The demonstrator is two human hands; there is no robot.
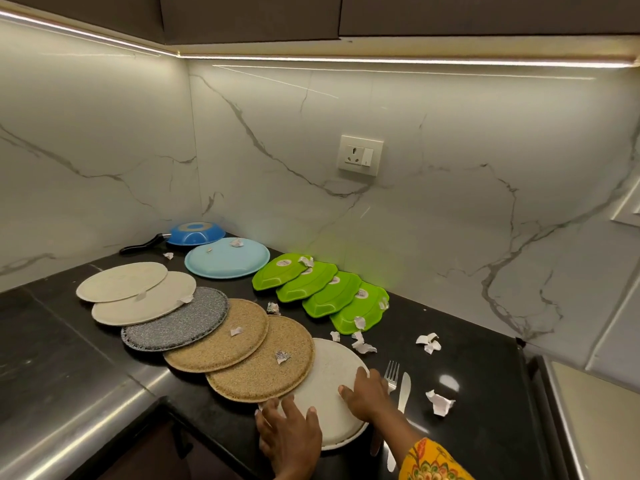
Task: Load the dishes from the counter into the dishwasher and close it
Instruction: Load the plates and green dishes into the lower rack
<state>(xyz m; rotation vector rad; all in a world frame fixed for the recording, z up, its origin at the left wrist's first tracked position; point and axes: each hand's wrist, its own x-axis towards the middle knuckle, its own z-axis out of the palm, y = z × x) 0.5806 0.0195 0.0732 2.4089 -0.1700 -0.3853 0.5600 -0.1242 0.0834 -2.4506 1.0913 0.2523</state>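
Both our hands sit on the white plate (329,386) at 6 o'clock: left hand (291,434) on its near-left rim, fingers (286,405) spread and laid flat; right hand (363,393) gripping its right rim, thumb on top, fingers curled over the edge. Plate lies flat on the black worktop (478,358), tucked under a tan plate (259,358). That overlapping plate row runs diagonally toward 10 o'clock. Fork (391,375) and knife (403,393) lie just right of it, tips toward 12. Green trays (320,294) line up at 1 o'clock, blue plate (227,258) and blue pan (195,233) at 12. Crumpled paper scraps (439,403) scattered. Marble walls, corner, wall socket (360,155).
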